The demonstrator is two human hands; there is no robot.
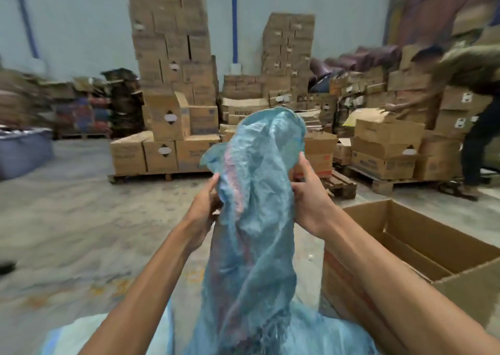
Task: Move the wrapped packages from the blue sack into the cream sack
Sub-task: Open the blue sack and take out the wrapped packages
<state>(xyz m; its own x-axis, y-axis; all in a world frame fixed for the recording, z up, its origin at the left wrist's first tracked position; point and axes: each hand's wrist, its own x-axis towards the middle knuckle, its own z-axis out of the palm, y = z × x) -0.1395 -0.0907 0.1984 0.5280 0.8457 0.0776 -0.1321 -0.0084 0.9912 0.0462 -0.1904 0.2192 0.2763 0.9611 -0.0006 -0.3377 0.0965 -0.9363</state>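
Note:
The blue sack [254, 219] is raised in front of me, hanging limp with its frayed end pointing down toward my lap. My left hand [201, 214] grips its left side and my right hand [308, 200] grips its right side, fingers curled into the thin woven fabric. Faint reddish shapes show through the blue weave near the middle. Below, at the bottom of the view, lies pale cream-white sack material [89, 335], partly covered by my arms. No wrapped package is plainly visible outside the sacks.
An open cardboard box [422, 249] stands on the floor right beside me at the right. Stacks of cardboard boxes on pallets [170, 89] fill the back. A person [470, 84] bends over boxes at the far right. Bare concrete floor [67, 219] spreads to the left.

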